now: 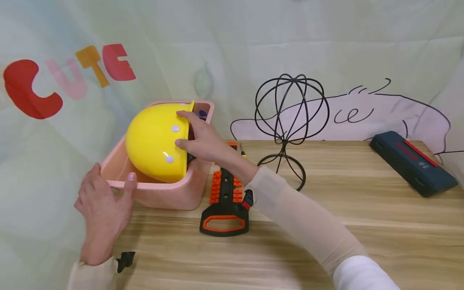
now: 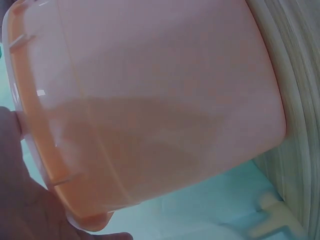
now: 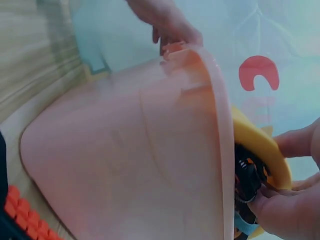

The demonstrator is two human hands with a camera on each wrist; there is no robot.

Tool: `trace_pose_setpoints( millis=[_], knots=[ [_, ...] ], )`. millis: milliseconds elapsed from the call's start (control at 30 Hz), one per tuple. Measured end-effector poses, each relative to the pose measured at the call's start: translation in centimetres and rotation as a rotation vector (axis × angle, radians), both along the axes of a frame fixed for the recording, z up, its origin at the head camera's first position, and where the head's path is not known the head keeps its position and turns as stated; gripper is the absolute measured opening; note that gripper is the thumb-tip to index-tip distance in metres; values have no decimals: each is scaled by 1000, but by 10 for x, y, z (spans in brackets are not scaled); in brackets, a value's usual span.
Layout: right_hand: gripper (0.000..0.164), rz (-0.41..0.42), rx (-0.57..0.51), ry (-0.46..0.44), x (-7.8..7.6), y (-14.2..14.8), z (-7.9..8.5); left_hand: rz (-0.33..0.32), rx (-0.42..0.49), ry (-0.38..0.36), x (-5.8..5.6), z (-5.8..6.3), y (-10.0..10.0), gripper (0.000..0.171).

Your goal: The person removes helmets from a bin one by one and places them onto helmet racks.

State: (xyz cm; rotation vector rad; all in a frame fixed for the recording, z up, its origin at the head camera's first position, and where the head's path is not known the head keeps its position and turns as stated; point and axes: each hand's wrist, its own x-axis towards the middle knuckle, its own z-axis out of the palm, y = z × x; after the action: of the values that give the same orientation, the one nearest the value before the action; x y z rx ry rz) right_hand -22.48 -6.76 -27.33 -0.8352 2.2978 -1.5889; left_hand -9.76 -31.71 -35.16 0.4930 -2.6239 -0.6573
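Observation:
A yellow hard hat [image 1: 154, 141] lies tipped on its side in the pink plastic bin [image 1: 166, 197], its dome toward the left and its brim toward the right. My right hand [image 1: 204, 139] grips the hat at the brim, thumb and fingers spread over that edge. Black straps [image 3: 247, 175] show inside the hat in the right wrist view, beside the fingers. At the bin's near left corner, my left hand [image 1: 106, 205] holds the rim, with the thumb over the front edge. Something dark blue [image 1: 201, 114] sits at the back of the bin, mostly hidden by the hat.
Right of the bin lies a black and orange holder [image 1: 224, 208] with a loop handle, partly under my right forearm. Behind that forearm stands a black wire globe-shaped stand [image 1: 284, 141]. A dark blue case [image 1: 413, 163] with a red strip lies far right. A printed curtain [image 1: 232, 52] hangs behind the table.

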Motion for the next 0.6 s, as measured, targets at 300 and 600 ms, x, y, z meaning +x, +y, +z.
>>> trace_pose_setpoints(
  millis=[300,600],
  knots=[
    [78,-2,-282,-201,3,-7,-5,26,-17,-21,-2,0,2,101],
    [73,-43,-515,-271,8,-1,8,47,-32,-31,-2,-1,3,99]
  ],
)
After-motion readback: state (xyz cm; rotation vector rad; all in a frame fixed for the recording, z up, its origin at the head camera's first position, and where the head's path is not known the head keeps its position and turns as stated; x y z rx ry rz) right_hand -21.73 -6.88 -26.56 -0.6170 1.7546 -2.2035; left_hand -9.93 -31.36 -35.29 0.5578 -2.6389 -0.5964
